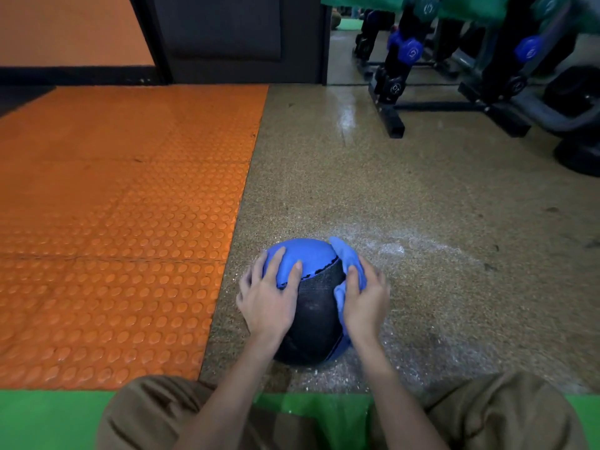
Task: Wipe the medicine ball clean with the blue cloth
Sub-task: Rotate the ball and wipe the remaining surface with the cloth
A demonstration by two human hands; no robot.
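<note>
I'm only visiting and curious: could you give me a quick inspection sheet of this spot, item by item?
Surface: speckled floor, with a whitish dusty patch near the ball.
Job's things: medicine ball, blue and black, on the floor; blue cloth against its right side.
Clutter: nothing seen.
Hands: left hand rests spread on the ball's left side; right hand presses the cloth to the ball.
Cables: nothing seen.
Surroundings: orange studded mat to the left; dumbbell rack at the far right.
</note>
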